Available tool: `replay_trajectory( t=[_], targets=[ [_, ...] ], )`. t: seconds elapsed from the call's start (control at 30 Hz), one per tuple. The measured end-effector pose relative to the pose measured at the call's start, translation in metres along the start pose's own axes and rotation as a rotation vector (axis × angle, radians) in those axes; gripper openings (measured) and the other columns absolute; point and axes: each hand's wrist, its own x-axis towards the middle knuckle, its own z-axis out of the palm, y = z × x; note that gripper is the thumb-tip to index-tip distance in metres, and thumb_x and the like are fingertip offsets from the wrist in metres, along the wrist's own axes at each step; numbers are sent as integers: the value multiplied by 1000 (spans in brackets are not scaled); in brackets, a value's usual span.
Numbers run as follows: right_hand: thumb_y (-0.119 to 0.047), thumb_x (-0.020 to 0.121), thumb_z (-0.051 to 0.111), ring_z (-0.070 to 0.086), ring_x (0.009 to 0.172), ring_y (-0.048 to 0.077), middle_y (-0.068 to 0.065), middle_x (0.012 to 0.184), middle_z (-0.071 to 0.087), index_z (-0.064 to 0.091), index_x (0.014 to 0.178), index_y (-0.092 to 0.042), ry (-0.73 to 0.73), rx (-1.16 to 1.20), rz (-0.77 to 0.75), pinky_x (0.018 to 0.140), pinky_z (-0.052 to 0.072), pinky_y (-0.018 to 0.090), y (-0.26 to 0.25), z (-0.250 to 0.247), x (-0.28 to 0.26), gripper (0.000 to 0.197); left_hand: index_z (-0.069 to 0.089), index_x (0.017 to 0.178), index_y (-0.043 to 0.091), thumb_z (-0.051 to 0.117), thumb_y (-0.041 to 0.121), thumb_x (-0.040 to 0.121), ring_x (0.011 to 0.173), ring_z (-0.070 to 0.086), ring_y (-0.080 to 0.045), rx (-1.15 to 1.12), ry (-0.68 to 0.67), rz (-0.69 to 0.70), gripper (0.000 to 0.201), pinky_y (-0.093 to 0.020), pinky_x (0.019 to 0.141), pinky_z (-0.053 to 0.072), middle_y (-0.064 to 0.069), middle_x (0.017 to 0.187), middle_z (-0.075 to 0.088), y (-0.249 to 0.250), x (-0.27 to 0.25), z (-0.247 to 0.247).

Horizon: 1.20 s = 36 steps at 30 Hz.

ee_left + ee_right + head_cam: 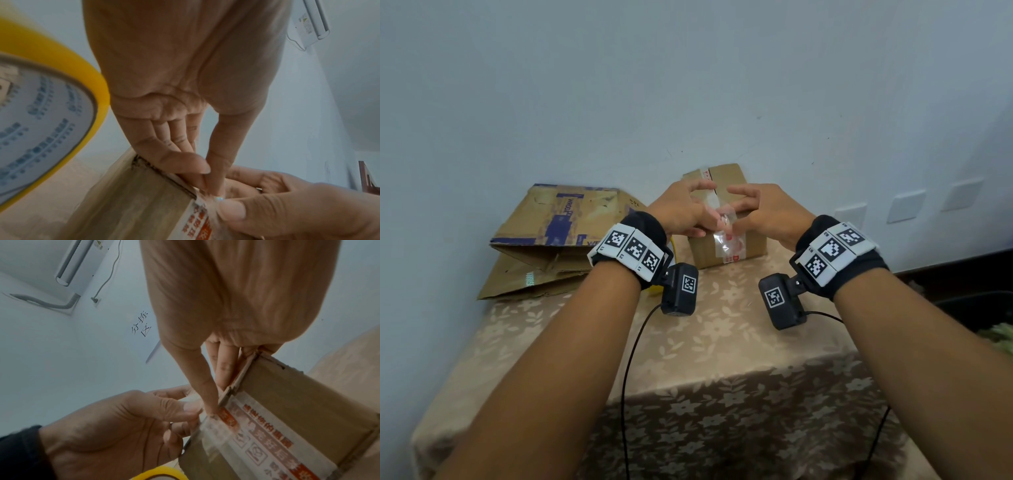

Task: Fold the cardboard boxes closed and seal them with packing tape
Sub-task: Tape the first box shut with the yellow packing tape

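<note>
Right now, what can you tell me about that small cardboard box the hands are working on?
The small box is plain brown cardboard, closed, sitting on the flowered tablecloth near the wall. A strip of tape with red print runs over its top and down the front. The left hand and right hand both pinch the tape at the top front edge.
</note>
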Motion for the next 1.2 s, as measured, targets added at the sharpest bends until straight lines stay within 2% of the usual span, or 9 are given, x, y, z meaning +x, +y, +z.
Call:
replay_trajectory(
  t=[0.1,0.27,0.47,0.63,0.8,0.93,1.07,1.13,1.2],
  targets=[
    [8,76,82,68,114,14,-1,110,78,41,153,-7,-5,-43,-24,109,48,34,2,1,2,88,52,142,21,84,-3,75,83,67,-17,-8,1,1,79,-27,66,56,3,73,71,0,0,2],
    [-1,75,88,68,115,14,-6,105,79,45,152,-14,3,-134,-62,108,49,41,4,1,6,89,52,142,20,87,-4,71,82,70,-19,-14,8,11,83,-33,72,62,1,75,70,-1,1,3],
    [-1,76,87,69,103,9,-8,102,75,47,152,-18,10,-200,-107,89,51,17,1,1,2,88,53,141,23,88,-4,69,83,69,-23,87,64,73,84,-30,61,60,-13,97,64,-3,5,7],
    [5,72,85,72,106,18,-4,100,79,48,151,-17,7,-190,-113,102,53,36,3,0,4,90,59,135,24,88,-2,69,80,63,-17,145,67,101,77,-20,52,52,-4,95,61,-3,5,7],
    [12,72,80,71,104,13,-4,102,78,49,150,-14,24,-179,-99,97,55,30,2,-2,2,88,57,138,23,89,1,70,75,59,-13,199,81,105,78,-22,55,53,1,93,54,-3,1,3],
    [13,72,80,72,104,15,0,104,78,51,148,-15,33,-173,-92,98,56,36,3,-1,3,87,52,141,26,89,3,69,78,55,-15,280,96,123,84,-29,63,51,4,89,50,1,-2,0],
    [13,72,79,72,102,14,-3,103,79,53,147,-15,36,-177,-99,98,55,32,4,-1,5,84,63,102,22,91,17,71,64,54,-9,273,199,226,42,-28,63,43,5,75,59,9,-6,-1],
    [12,71,81,71,105,15,-2,105,78,53,147,-16,40,-192,-113,100,54,33,5,-1,6,86,66,92,14,87,18,78,59,64,-13,204,130,223,26,-32,59,53,-1,69,69,13,-10,2],
    [7,69,84,70,107,15,-1,108,77,53,147,-16,47,-218,-137,101,54,34,6,-1,6,86,64,94,6,79,15,88,66,74,-22,99,0,148,19,-33,62,62,-11,74,76,16,-15,8]
  ],
)
